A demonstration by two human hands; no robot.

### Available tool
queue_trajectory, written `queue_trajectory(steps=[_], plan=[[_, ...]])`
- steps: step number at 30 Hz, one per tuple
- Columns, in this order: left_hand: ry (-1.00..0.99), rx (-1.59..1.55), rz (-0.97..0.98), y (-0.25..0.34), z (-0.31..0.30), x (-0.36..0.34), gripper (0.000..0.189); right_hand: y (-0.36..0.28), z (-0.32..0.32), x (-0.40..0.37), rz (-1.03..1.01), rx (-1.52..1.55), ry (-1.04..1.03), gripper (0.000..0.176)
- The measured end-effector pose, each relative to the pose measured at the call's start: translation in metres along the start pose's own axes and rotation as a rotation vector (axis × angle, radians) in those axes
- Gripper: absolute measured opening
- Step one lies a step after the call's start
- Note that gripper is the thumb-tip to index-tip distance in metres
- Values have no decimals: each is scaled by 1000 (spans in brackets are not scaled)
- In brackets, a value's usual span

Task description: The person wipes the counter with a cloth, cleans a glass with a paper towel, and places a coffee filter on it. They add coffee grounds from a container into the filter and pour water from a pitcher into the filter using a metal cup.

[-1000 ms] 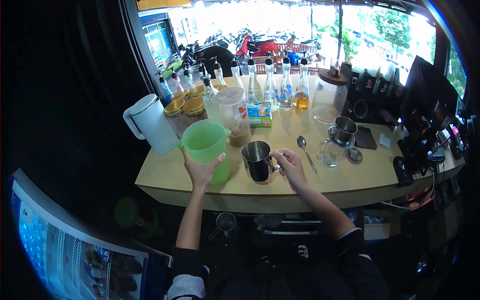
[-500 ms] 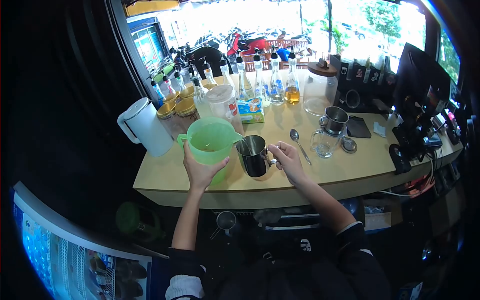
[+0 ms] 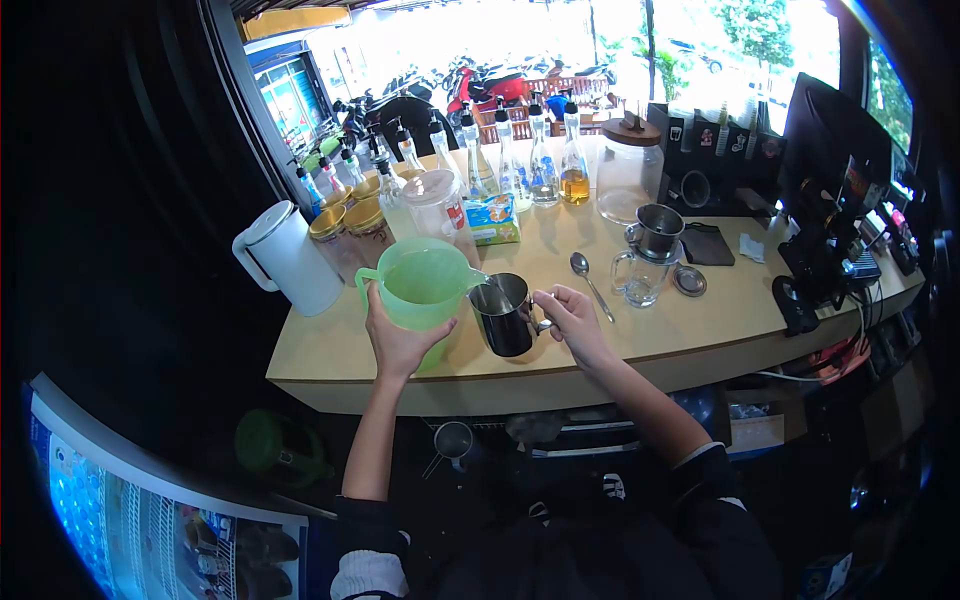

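My left hand (image 3: 405,342) is wrapped around a green plastic jug (image 3: 425,285), tilted so its spout points right. Clear water runs from the spout into a dark metal milk pitcher (image 3: 507,325). The pitcher's handle is gripped by my right hand (image 3: 572,322). To the right lie a metal spoon (image 3: 592,284) and a glass mug (image 3: 640,282) with a metal drip filter (image 3: 657,232) on top. A round metal lid (image 3: 689,281) is beside the mug.
Pump bottles (image 3: 540,165) and a lidded glass jar (image 3: 630,180) line the back of the counter (image 3: 560,365). A white jug (image 3: 290,260) stands at the left, near gold-lidded jars (image 3: 365,222). A tissue pack (image 3: 494,219) lies mid-counter; a monitor (image 3: 840,160) is at the right.
The view has shifted slightly. Both hands keep their grips, and water still flows from the green jug into the milk pitcher.
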State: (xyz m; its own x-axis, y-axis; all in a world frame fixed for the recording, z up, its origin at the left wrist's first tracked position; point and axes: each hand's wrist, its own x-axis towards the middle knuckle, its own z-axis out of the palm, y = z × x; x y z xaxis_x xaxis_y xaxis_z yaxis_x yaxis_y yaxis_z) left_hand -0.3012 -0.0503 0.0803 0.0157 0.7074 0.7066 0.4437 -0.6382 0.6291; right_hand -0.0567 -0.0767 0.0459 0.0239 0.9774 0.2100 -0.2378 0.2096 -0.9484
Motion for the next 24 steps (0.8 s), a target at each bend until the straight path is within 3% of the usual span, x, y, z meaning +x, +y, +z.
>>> queue_trajectory(steps=[24], plan=[[-39, 17, 14, -2, -3, -7, 94, 8, -18, -13, 41, -12, -22, 20]])
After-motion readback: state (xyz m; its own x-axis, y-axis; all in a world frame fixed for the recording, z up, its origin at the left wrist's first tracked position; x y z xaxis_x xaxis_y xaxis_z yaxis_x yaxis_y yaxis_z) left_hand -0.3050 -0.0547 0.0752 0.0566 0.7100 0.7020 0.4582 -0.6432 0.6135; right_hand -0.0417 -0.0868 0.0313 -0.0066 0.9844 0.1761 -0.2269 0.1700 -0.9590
